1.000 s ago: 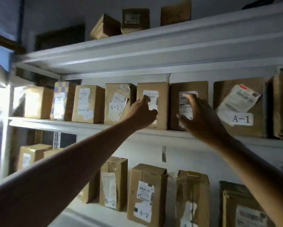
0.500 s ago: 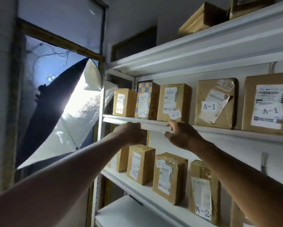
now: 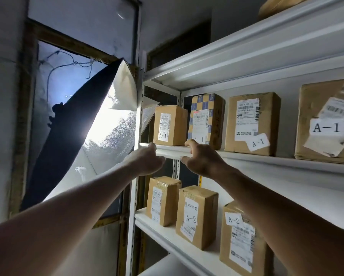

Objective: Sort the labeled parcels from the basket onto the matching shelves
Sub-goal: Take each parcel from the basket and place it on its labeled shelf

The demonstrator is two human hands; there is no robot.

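White shelving beside window

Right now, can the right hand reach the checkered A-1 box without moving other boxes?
Probably yes. The right hand is at the shelf edge just below the checkered box, whose front is uncovered.

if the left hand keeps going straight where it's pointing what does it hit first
Most likely the front edge of the A-1 shelf: the left hand is right at it, just left of the leftmost A-1 box. Contact is unclear.

Bright window, peeling foil sheet
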